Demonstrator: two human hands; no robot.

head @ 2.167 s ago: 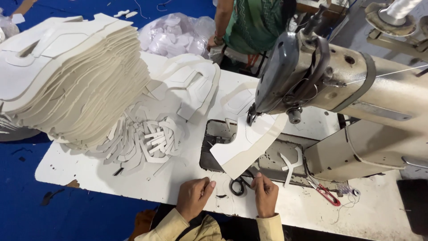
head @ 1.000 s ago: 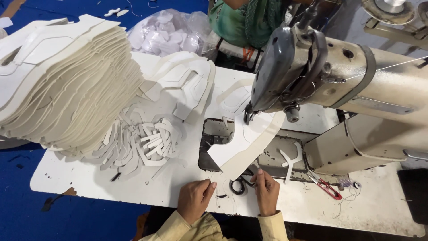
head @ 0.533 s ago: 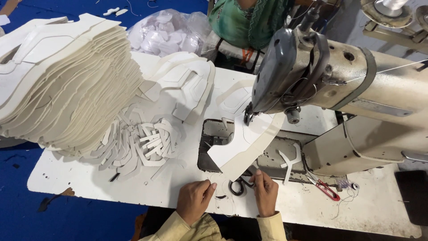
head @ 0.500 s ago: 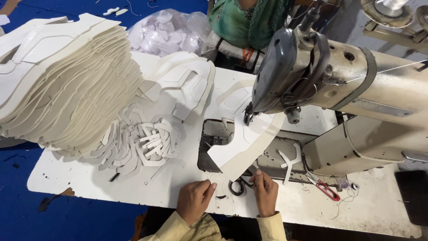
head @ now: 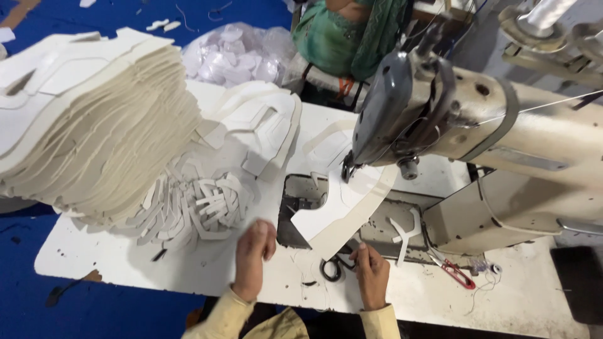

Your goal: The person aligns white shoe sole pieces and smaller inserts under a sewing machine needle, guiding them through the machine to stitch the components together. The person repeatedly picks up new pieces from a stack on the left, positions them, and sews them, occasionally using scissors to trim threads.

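My left hand (head: pixel 253 250) lies flat on the white table (head: pixel 94 263), fingers apart and holding nothing, its fingertips close to a heap of small white cut strips (head: pixel 198 207). My right hand (head: pixel 372 274) pinches the lower edge of a white cut piece (head: pixel 342 210) that lies under the needle of the sewing machine (head: pixel 440 125). Black-handled scissors (head: pixel 331 270) lie just left of my right hand.
A tall stack of cream cut panels (head: pixel 88 125) fills the left of the table, with more white shaped pieces (head: pixel 264 125) behind the strips. Red thread snips (head: pixel 453 272) lie right of the machine bed. Another person in green (head: pixel 352 34) sits across the table beside a bag of white scraps (head: pixel 235 56).
My left hand has slid forward and to the left, toward the heap of strips. My right hand has stayed by the scissors and the white piece.
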